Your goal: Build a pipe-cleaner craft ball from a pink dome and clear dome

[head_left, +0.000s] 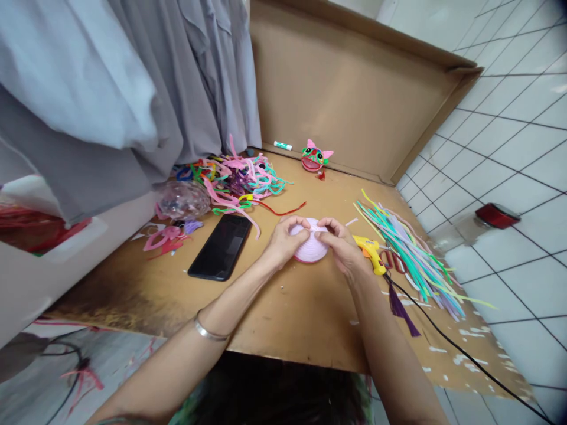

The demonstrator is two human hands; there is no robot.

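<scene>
A small round pale-pink pleated paper ball (310,251) sits on the brown cardboard tabletop (283,307), held between both hands. My left hand (283,241) curls around its left side with fingers closed on it. My right hand (339,242) grips its right side and top, thumb and fingers pinched at the ball's upper edge. A silver bangle (208,332) rings my left wrist.
A black phone (220,246) lies left of the hands. A yellow glue gun (371,252) with black cord, red scissors (394,261), a purple tassel (401,310) and a bundle of pipe cleaners (411,254) lie right. Tangled pipe cleaners (234,180), a lion-head toy (315,158), a glue stick (282,145) sit behind.
</scene>
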